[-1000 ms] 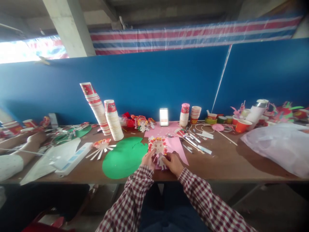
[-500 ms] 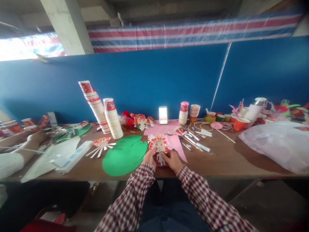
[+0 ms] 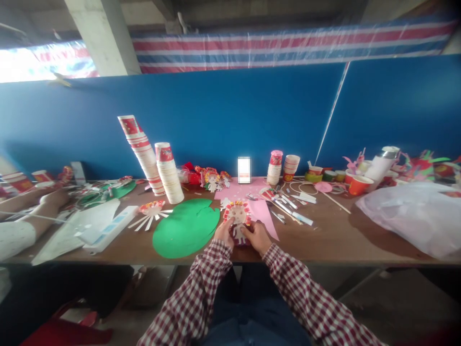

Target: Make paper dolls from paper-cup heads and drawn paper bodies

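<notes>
Between my two hands is a paper doll figure (image 3: 238, 216), with a round pale head, a red and yellow fringe about it and a small white body below. My left hand (image 3: 224, 233) is closed on its left side, thumb laid on the front by the head. On the other side my right hand (image 3: 258, 236) pinches the small body between thumb and fingers; the fingertips behind are hidden. Pink paper (image 3: 264, 218) lies just beyond the figure. To the left is a large green paper leaf shape (image 3: 185, 229), and past it a cut cup with splayed white strips (image 3: 151, 214).
Two tall paper cup stacks (image 3: 169, 175) stand at back left. Pens and sticks (image 3: 288, 209) lie right of the pink paper. A plastic bag (image 3: 410, 216) and a flask (image 3: 382, 166) are far right. Another person's arm (image 3: 43, 211) rests at left beside a white power strip (image 3: 111, 230).
The view has shifted slightly. Both hands keep hold of the paper doll at nearly the same spot. The other person's arms at the left have moved a little.
</notes>
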### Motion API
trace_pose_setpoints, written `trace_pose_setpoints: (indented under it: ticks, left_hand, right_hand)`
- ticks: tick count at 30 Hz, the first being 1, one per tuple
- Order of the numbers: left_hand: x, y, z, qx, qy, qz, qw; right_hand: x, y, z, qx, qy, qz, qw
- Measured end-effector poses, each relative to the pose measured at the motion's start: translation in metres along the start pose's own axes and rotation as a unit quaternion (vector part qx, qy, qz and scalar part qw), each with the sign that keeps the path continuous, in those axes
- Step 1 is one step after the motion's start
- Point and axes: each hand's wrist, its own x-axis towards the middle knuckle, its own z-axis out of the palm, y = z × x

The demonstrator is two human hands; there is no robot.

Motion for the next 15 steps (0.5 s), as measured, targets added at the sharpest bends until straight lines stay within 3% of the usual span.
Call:
trace_pose_setpoints:
  ticks: [15]
  left_hand:
    - [-0.0026, -0.0003, -0.0011, -0.028, -0.027, 0.012, 0.999]
  right_hand:
    - [0.0013, 0.0036, 0.0003, -0.009, 0.013, -0.005, 1.0]
